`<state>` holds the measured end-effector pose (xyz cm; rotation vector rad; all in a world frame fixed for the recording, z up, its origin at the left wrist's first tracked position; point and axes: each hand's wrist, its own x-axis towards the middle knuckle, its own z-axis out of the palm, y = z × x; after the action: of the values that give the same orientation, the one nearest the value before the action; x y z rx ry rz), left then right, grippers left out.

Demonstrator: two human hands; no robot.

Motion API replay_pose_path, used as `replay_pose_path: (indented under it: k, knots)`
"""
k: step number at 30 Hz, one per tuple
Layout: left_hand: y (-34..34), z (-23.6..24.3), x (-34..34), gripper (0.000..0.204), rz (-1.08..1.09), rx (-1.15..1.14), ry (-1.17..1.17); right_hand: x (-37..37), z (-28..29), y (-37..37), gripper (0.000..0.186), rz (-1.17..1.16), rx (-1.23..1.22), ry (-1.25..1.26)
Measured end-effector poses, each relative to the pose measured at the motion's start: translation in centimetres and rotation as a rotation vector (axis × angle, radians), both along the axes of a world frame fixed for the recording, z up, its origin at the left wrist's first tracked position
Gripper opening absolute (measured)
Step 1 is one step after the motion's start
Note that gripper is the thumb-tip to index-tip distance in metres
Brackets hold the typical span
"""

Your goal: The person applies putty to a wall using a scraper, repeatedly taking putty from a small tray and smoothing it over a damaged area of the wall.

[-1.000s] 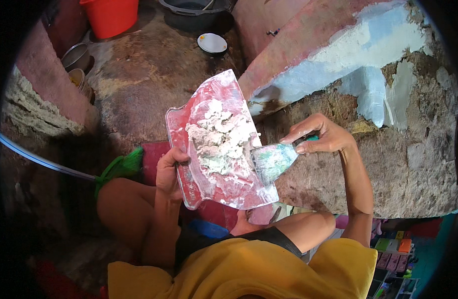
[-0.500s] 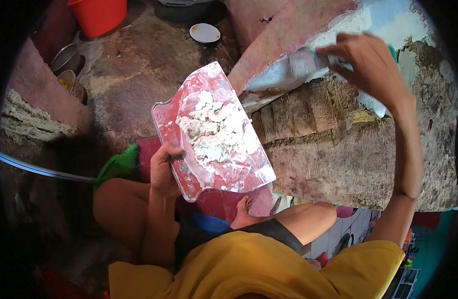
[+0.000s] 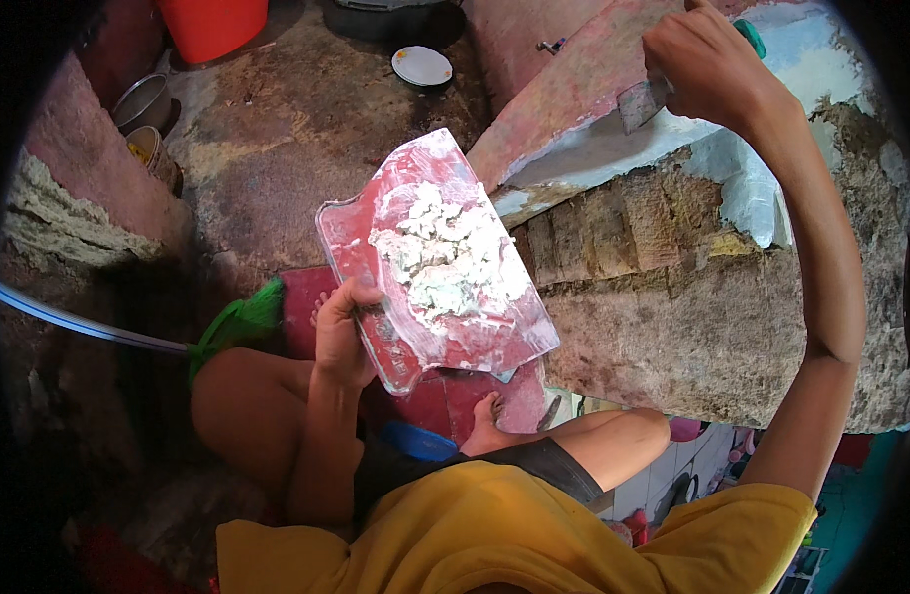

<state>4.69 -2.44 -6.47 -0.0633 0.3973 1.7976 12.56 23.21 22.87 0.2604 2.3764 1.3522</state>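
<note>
Nearest, a blue plastic dish (image 3: pixel 420 442) is sitting on the red tiled floor (image 3: pixel 301 302) by the person's bare foot. The left hand (image 3: pixel 344 332) is gripping a flat red board with a curved outline, smeared white (image 3: pixel 475 342), its thumb pressing the top face at the left edge, near the lower left corner; the other fingers are mostly hiding beneath. A lumpy mound of white paste (image 3: pixel 445 252) is lying across the board's middle, spreading toward its right edge. Left of the board, a green fibrous bundle (image 3: pixel 245 319) is resting beside the knee.

To the right, a rough, brown-grey masonry block (image 3: pixel 663 337) is stretching away, a white and pale-blue coating (image 3: pixel 593 148) covering part of its far side, along a faded pink band. There the right hand (image 3: pixel 712 74) is holding a small scraper with a grey blade (image 3: pixel 637 107), fingers closing around it; whether the blade is touching the coating, I cannot tell.

Farther off, a stained brown floor (image 3: pixel 267 208) is carrying a grey bowl (image 3: pixel 143 102) at its left edge, a white round disc (image 3: pixel 422 66) toward its far right corner, a red bucket (image 3: pixel 214 25) at its far left corner and a black basin (image 3: pixel 390 22) at its far edge.
</note>
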Motion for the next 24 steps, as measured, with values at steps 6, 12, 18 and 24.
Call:
replay_pose_path:
  k: [6, 12, 18, 24]
  knots:
    - [-0.1, -0.4, -0.2, 0.058, 0.006, -0.011, -0.002, 0.3, 2.3, -0.3, 0.017, -0.042, -0.020, 0.065]
    - [0.2, 0.1, 0.1, 0.047, 0.001, -0.012, 0.015, 2.0, 5.3, -5.2, 0.027, -0.013, 0.085, 0.284]
    - [-0.4, -0.9, -0.2, 0.056, 0.013, -0.052, 0.018, 2.9, 0.4, -3.0, 0.019, 0.173, -0.045, 0.208]
    - [0.0, -1.1, 0.0, 0.050, 0.001, -0.048, 0.002, 5.5, -1.4, -0.7, 0.030, 0.243, -0.007, 0.213]
